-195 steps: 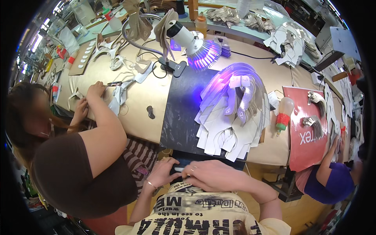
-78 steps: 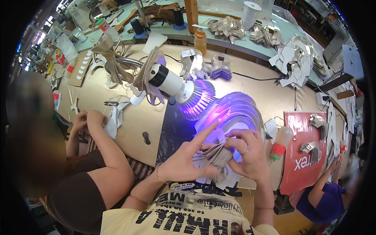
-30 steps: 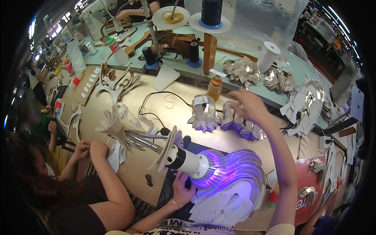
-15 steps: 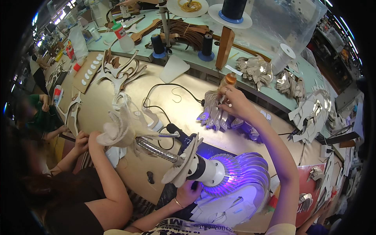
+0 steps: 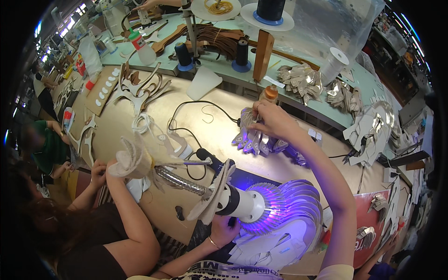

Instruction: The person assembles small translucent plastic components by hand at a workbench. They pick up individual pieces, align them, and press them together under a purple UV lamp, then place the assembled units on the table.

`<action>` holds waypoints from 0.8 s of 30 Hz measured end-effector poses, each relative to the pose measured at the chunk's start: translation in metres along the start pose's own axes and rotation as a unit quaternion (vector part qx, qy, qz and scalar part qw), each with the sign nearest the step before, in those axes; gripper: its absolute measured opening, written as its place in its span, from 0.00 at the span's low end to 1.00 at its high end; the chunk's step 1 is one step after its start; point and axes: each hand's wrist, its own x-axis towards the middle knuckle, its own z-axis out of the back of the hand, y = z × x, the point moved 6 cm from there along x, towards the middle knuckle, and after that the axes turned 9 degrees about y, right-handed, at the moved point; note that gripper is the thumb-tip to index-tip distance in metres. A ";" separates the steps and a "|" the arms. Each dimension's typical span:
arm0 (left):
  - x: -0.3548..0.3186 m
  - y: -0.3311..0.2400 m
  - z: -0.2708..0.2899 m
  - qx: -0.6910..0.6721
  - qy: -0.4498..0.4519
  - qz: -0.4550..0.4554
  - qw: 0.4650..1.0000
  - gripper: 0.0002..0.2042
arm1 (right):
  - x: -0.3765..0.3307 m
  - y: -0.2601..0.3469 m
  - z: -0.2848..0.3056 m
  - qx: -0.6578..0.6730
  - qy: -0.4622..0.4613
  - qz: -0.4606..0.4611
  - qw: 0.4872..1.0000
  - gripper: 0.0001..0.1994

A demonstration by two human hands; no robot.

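Note:
My right hand (image 5: 276,120) reaches over a bundle of small pale cut leather pieces (image 5: 254,140), its thumb and fingers bent onto the upper part of the bundle. How many pieces the fingers hold is hidden. Just behind the hand stands a bottle with an orange cap (image 5: 269,93). My left hand (image 5: 224,232) is closed low beside a white lamp head (image 5: 247,205), its fingertips hidden beneath it. Purple light from the lamp falls on a fanned stack of pale cut pieces (image 5: 303,205) and on larger white pieces (image 5: 268,245) in front of me.
A flexible metal lamp arm (image 5: 182,180) crosses the middle, with pale pieces hung on it. A black cable (image 5: 175,114) curls over the table (image 5: 210,130). Thread cones (image 5: 241,56) stand on a green shelf behind. At the left sits another person, forearm (image 5: 128,210) near the table.
The view has shifted slightly. My right hand stays at the bundle with its fingers bent a little further in; my left hand keeps its place beside the lamp.

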 end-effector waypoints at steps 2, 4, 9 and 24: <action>0.001 0.000 0.001 -0.008 -0.001 0.003 1.000 0.13 | 0.000 0.004 0.000 -0.023 0.007 -0.008 1.000 0.19; 0.001 0.000 0.000 0.000 -0.006 0.002 1.000 0.13 | 0.001 0.006 -0.001 -0.040 0.014 -0.017 0.999 0.19; -0.003 0.012 -0.005 -0.036 -0.035 -0.004 0.999 0.14 | 0.005 -0.002 -0.008 -0.040 0.016 -0.032 0.999 0.20; 0.013 -0.033 0.003 0.006 -0.003 -0.010 1.000 0.07 | -0.055 0.019 0.005 -0.060 -0.050 -0.024 0.997 0.24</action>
